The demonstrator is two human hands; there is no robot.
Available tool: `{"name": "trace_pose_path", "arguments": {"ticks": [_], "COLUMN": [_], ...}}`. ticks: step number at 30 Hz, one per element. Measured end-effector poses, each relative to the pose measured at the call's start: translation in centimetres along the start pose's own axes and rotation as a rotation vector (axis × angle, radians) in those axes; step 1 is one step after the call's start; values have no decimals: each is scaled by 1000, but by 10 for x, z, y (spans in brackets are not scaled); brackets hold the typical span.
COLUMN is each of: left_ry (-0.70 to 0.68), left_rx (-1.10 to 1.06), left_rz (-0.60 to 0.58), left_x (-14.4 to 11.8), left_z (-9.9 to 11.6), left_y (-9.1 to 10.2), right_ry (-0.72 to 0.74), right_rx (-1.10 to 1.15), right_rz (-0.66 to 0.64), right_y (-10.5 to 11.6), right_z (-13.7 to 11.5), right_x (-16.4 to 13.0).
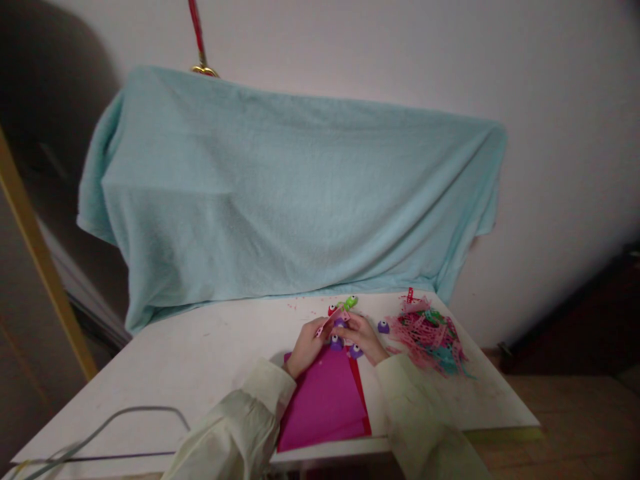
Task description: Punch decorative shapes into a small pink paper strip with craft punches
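Where the white table [190,360] runs bare to its left edge, there's free room; paper scraps [430,337] crowd the right. Left hand [306,348] and right hand [364,337] pinch a pink strip [327,325] between them, over the magenta paper [325,400] near the front edge.

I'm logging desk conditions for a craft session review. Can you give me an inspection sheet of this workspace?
Surface: white table, lightly speckled.
Job's things: pink paper strip held between both hands; magenta paper sheets under them; small purple punches close by.
Clutter: pile of pink and teal paper scraps at the right; green punch behind the hands.
Hands: left hand and right hand both pinching the strip.
Cables: grey cable looping over the near left edge.
Surroundings: light blue towel draped behind the table, white wall.
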State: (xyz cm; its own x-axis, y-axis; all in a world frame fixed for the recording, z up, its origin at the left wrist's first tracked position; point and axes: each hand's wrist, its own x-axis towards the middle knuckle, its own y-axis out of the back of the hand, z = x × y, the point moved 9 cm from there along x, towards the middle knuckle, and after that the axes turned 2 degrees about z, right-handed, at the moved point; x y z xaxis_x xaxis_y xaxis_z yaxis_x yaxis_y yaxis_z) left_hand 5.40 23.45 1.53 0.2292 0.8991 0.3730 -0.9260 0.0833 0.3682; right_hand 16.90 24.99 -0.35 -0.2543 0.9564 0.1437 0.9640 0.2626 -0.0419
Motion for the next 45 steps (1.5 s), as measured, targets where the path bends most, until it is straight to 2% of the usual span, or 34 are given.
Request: {"name": "trace_pose_path", "arguments": {"ticks": [15, 45], "left_ry": [26, 50], "left_rx": [9, -25], "left_rz": [35, 2], "left_x": [0, 0], "left_z": [-14, -12], "left_y": [-1, -2], "right_ry": [-26, -46], "right_rx": [45, 30], "right_rz": [-44, -20], "right_y": [-3, -3], "right_z": [1, -1], "right_x": [0, -1]}}
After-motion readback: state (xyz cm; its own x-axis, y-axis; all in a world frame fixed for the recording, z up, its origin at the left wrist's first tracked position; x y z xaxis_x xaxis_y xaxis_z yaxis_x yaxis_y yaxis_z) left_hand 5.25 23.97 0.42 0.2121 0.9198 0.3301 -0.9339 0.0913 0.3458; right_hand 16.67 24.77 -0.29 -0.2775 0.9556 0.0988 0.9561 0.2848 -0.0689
